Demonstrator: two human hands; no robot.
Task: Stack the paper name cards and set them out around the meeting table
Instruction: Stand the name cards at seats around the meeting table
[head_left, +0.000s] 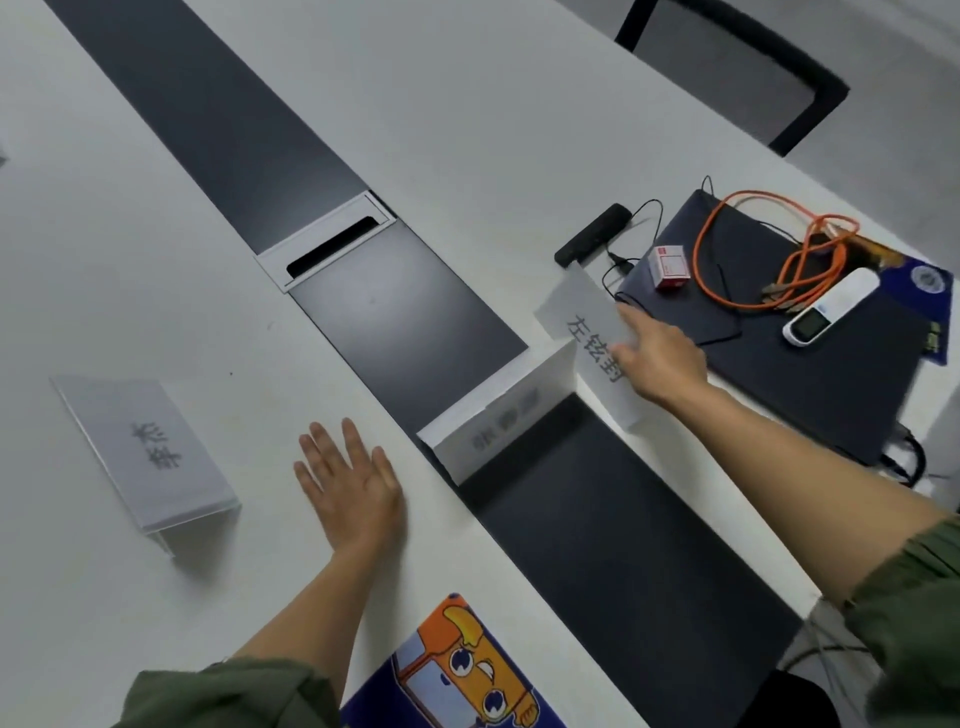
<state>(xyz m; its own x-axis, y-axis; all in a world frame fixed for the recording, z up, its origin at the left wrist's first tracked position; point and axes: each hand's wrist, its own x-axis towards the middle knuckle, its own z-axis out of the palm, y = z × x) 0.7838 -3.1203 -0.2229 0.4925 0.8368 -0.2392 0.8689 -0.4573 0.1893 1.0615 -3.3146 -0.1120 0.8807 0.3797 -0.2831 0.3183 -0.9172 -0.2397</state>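
Head view: right hand (660, 358) pinches one edge of a flat white paper name card with black characters (584, 325), fingers curled onto it, card tilted, just beside a folded white paper tent card (498, 421) standing on the smooth dark grey centre strip (405, 312). Left hand (353, 493) lies flat on the matte white meeting table (467, 130), fingers straight and spread, holding nothing. Clear acrylic card holder (150, 457) sits far left. Looped orange cable (802, 257) lies on a dark blue pouch (831, 374). Black-framed chair (753, 67) stands beyond.

white table (467, 130) w/ dark ctr strip (208, 119), card stand (150, 452) left, folded card (498, 431) on strip, folder (810, 384) right
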